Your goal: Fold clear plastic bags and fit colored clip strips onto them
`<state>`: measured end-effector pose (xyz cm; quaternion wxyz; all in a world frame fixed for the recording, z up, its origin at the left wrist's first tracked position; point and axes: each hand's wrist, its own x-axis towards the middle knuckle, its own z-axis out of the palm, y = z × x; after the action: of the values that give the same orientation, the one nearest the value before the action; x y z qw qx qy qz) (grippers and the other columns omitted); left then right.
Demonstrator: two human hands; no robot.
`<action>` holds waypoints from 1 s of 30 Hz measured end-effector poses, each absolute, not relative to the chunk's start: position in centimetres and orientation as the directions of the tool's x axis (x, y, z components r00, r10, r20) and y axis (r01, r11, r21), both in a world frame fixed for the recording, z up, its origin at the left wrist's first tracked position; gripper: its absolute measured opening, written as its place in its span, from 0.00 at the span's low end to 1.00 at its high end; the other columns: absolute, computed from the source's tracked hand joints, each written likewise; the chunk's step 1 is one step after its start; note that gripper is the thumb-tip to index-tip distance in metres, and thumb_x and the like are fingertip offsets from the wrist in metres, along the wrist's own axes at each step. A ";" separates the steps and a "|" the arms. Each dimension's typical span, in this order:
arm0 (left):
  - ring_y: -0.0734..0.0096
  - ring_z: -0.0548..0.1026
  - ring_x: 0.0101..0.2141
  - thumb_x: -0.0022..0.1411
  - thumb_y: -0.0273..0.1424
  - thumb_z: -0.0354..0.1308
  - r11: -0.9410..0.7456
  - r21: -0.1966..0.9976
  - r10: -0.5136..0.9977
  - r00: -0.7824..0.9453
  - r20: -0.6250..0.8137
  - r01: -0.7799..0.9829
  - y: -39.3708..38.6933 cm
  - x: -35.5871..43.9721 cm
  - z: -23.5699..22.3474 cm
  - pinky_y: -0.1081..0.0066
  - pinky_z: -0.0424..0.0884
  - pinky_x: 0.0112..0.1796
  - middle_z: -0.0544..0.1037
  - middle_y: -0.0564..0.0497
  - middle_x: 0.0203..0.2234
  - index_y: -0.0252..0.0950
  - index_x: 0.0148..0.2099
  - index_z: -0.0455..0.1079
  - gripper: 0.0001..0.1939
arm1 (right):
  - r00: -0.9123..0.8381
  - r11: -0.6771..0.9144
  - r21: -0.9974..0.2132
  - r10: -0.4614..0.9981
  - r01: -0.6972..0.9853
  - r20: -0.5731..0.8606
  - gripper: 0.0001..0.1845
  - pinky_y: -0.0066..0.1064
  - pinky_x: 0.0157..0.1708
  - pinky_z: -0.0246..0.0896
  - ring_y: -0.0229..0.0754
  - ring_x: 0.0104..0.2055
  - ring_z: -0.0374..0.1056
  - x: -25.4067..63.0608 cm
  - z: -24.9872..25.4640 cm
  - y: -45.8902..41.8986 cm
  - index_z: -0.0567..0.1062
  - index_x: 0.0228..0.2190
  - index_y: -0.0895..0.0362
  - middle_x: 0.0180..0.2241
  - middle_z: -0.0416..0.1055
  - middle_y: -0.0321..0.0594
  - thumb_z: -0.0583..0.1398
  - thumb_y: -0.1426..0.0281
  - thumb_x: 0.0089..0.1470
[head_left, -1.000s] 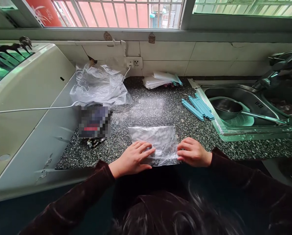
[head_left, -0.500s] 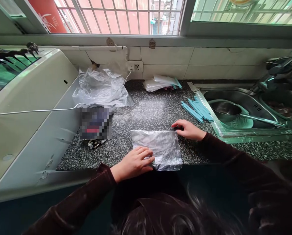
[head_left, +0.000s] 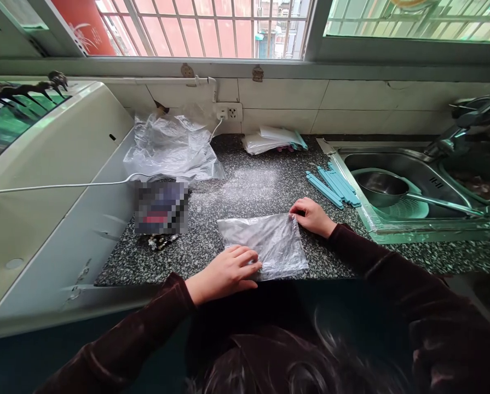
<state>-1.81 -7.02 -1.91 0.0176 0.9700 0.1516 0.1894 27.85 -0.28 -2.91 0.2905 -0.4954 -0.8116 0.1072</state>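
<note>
A clear plastic bag point(head_left: 273, 243) lies flat on the speckled counter by its front edge, slightly wrinkled. My left hand point(head_left: 230, 272) rests on the bag's lower left part, fingers extended and a little apart, covering that corner. At the upper right corner, my right hand point(head_left: 312, 216) pinches the plastic between thumb and forefinger, with that corner raised slightly. Several light-blue plastic strips point(head_left: 330, 185) lie just beyond my right hand. Farther back, against the tiled wall, is a small stack of translucent plastic bags point(head_left: 271, 139) with blue edges.
A large crumpled plastic sheet point(head_left: 173, 148) spreads at the back left, with a pixelated dark item point(head_left: 161, 207) in front. A white cable point(head_left: 84, 185) runs left across a pale appliance point(head_left: 59, 164). On the right, a steel sink point(head_left: 417, 158) holds a pot point(head_left: 380, 186) with its long handle.
My right hand has closed on the bag's upper right corner and drawn it slightly up. The bag's lower right edge has shifted a little away from the counter's front; my left hand stays put.
</note>
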 end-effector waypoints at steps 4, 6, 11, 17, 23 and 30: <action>0.67 0.72 0.36 0.61 0.43 0.54 -0.932 0.164 0.363 0.852 0.377 0.324 -6.6 -1.3 -1.2 0.66 0.69 0.39 0.76 0.45 0.35 0.34 0.37 0.72 0.16 | -0.329 0.492 -0.443 0.858 0.750 0.395 0.05 0.33 0.33 0.58 0.41 0.31 0.62 27.8 -2.9 0.1 0.72 0.23 0.55 0.25 0.71 0.38 0.59 0.75 0.48; 0.66 0.73 0.38 0.62 0.41 0.52 -0.909 0.190 0.417 0.808 0.416 0.371 -6.0 -0.6 -1.0 0.66 0.69 0.41 0.76 0.44 0.37 0.34 0.38 0.72 0.16 | -0.332 0.501 -0.446 0.852 0.742 0.404 0.05 0.33 0.33 0.58 0.41 0.31 0.62 27.9 -3.0 0.1 0.72 0.23 0.55 0.25 0.71 0.39 0.58 0.75 0.48; 0.55 0.63 0.57 0.65 0.41 0.47 -0.850 0.133 0.520 0.772 0.365 0.509 -4.0 1.6 -1.7 0.56 0.61 0.55 0.66 0.38 0.57 0.31 0.58 0.63 0.25 | -0.337 0.508 -0.435 0.846 0.743 0.413 0.05 0.34 0.34 0.59 0.41 0.31 0.63 28.0 -3.2 0.1 0.73 0.24 0.56 0.26 0.72 0.39 0.58 0.75 0.48; 0.57 0.60 0.60 0.65 0.45 0.44 -0.892 0.193 0.442 0.877 0.188 0.408 -4.8 2.7 -2.8 0.57 0.59 0.57 0.63 0.40 0.59 0.31 0.61 0.60 0.29 | -0.314 0.490 -0.427 0.852 0.760 0.418 0.06 0.33 0.33 0.59 0.41 0.31 0.63 28.0 -3.3 0.2 0.75 0.25 0.55 0.26 0.72 0.39 0.58 0.76 0.49; 0.56 0.57 0.62 0.65 0.47 0.44 -0.843 0.148 0.537 0.824 0.182 0.517 -3.5 2.5 -2.9 0.57 0.55 0.59 0.58 0.39 0.62 0.32 0.63 0.57 0.31 | -0.295 0.470 -0.427 0.861 0.773 0.415 0.07 0.34 0.33 0.59 0.41 0.32 0.64 28.1 -3.4 0.2 0.76 0.26 0.55 0.26 0.72 0.39 0.58 0.76 0.48; 0.58 0.55 0.62 0.65 0.48 0.42 -0.807 0.122 0.589 0.803 0.088 0.578 -1.7 0.7 -3.3 0.58 0.53 0.59 0.55 0.41 0.63 0.33 0.65 0.53 0.32 | -0.270 0.439 -0.425 0.875 0.791 0.401 0.06 0.35 0.34 0.60 0.42 0.32 0.65 28.5 -3.0 0.3 0.75 0.26 0.55 0.27 0.73 0.40 0.58 0.74 0.50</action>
<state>0.71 -1.65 -3.26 0.0444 0.9486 0.3075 0.0608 28.51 0.28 -3.01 0.2989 -0.5249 -0.7938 0.0703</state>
